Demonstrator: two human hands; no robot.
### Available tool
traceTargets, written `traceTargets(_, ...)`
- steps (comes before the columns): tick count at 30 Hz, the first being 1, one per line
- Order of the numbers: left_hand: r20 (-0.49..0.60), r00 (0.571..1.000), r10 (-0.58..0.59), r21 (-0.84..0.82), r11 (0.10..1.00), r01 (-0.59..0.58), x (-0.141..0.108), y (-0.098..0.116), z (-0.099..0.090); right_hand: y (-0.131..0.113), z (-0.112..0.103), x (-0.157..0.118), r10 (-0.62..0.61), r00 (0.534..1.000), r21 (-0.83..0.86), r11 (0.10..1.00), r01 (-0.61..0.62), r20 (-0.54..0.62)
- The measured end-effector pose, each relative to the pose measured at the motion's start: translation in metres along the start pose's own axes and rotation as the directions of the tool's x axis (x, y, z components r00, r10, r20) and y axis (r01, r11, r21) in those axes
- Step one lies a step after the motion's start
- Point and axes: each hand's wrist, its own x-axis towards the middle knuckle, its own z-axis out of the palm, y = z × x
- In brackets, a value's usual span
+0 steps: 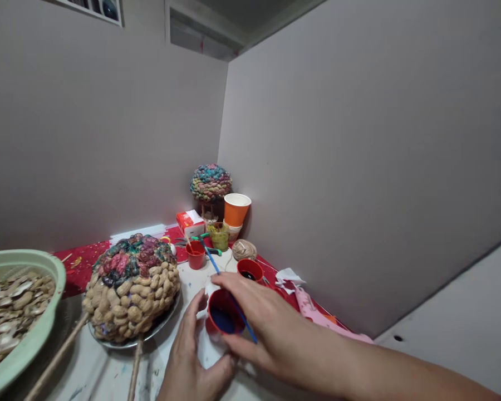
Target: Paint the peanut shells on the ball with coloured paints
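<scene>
Taking the red cup (227, 313) with dark blue paint as the middle of the clock, the right hand (254, 317) comes in from about 4 o'clock. Its fingers sit on the far rim and its thumb is by the near side, so the cup is pinched between them. A thin blue brush (212, 262) is tucked in that hand too, lying slantwise over the cup from 11 o'clock to 5 o'clock. The left hand (196, 345) is at 8 o'clock, its fingers and thumb spread wide and curved near the cup; whether it touches is hard to tell. At 10 o'clock is a big peanut dome (133, 284), painted shiny pink, green and purple on top and bare lower down. It sits on a silver plate (127, 344). Past it, at 9 o'clock, a pale green tub (59, 273) holds shells (19, 317). Another red cup (250, 271), with dark stuff inside, is near 1 o'clock, and a ball of string (244, 250) lies just beyond it.
</scene>
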Motion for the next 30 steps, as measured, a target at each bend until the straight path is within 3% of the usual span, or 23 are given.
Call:
traceTargets(6, 0.045, 0.999, -0.003, -0.080, 0.997, 0.006, 0.000, 0.015, -0.001, -0.006, 0.008, -0.009, -0.013, 0.999, 0.101, 0.995, 0.008, 0.053)
traceTargets(11, -0.019, 0.995, -0.101, -0.025, 0.995, 0.100, 0.003, 0.028, -0.005, 0.005, -0.001, -0.016, 0.036, 0.992, 0.282, 0.959, 0.000, -0.125)
traceTargets(15, -0.122, 0.992, -0.025, 0.034, 0.999, 0.029, 0.003, 0.027, -0.006, 0.013, 0.000, -0.022, 0.190, 0.914, 0.565, 0.823, 0.050, -0.358)
traceTargets(19, -0.132, 0.990, 0.052, 0.089, 0.995, -0.041, 0.000, 0.019, -0.005, 0.021, 0.009, -0.031, 0.263, 0.834, 0.668, 0.727, 0.159, -0.484)
traceTargets(25, -0.120, 0.993, -0.007, 0.119, 0.993, 0.022, -0.001, 0.015, -0.005, 0.037, 0.004, -0.044, 0.108, 0.848, 0.611, 0.741, 0.279, -0.519)
traceTargets(30, -0.097, 0.981, 0.168, 0.178, 0.973, -0.149, 0.000, 0.014, -0.005, 0.039, -0.001, -0.038, -0.028, 0.847, 0.517, 0.782, 0.349, -0.530)
